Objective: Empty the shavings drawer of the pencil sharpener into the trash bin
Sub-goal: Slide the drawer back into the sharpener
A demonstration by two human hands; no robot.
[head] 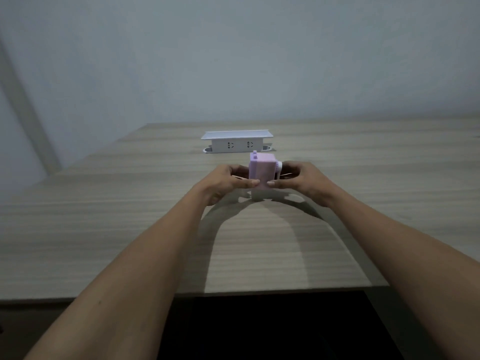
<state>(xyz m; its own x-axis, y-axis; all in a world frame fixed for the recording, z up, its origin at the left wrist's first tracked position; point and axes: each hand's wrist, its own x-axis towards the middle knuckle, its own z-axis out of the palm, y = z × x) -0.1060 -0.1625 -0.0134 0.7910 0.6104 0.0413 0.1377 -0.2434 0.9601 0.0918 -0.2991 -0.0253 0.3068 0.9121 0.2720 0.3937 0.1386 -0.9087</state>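
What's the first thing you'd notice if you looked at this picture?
The purple sharpener, upright in the middle of the table, stands out most. The left hand and right hand grip it from either side, thumbs near its bottom. Behind it, near the wall, sits a white socket box.

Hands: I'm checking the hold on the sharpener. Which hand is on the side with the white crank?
The right hand. The white crank sticks out of the pink pencil sharpener on that side; the left hand holds the plain opposite side.
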